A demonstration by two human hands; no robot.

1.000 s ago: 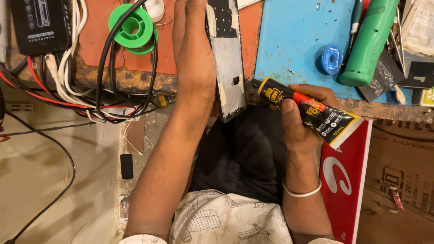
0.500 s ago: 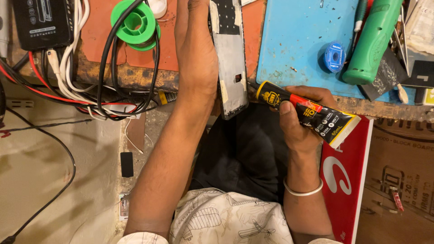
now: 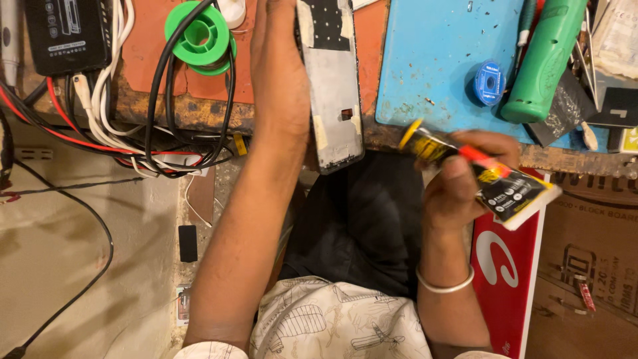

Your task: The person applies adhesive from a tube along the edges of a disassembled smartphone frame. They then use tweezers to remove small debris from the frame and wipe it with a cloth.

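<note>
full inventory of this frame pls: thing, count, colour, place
phone frame: 1, silver and black, bench centre, against left hand
glue tube: 1, black and yellow, in right hand
mat: 1, blue, bench right
small spool: 1, blue, on mat
cylinder tool: 1, green, right of mat
solder reel: 1, green, bench left
cables: several, black, white, red, left
black box: 1, top left
left hand: 1, beside phone frame
right hand: 1, gripping tube
</note>
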